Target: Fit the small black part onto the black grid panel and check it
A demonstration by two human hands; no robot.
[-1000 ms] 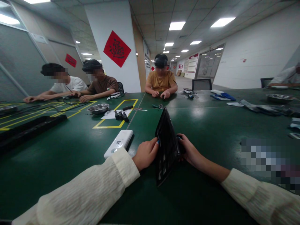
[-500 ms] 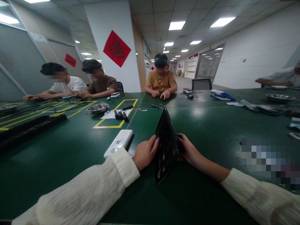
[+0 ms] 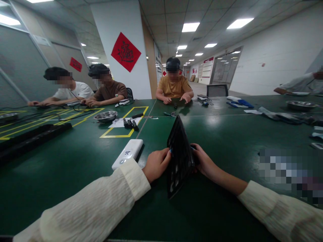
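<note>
A thin black panel (image 3: 178, 158), with small cut-outs near its lower end, stands on edge on the green table (image 3: 75, 174), tilted and seen almost edge-on. My left hand (image 3: 156, 164) grips its left face with curled fingers, the thumb on the edge. My right hand (image 3: 205, 162) holds the right side, its fingers wrapped behind the panel and partly hidden. Both arms wear cream sleeves.
A white power bank (image 3: 128, 153) lies just left of my left hand. Farther off are a metal bowl (image 3: 106, 116), small black parts on paper (image 3: 130, 123) and a long black strip (image 3: 32, 137). Three people sit at the far side; another person's arm shows far right.
The panel's lower end swung slightly back and forth in my hands. The person in the yellow shirt moved a hand apart on the table.
</note>
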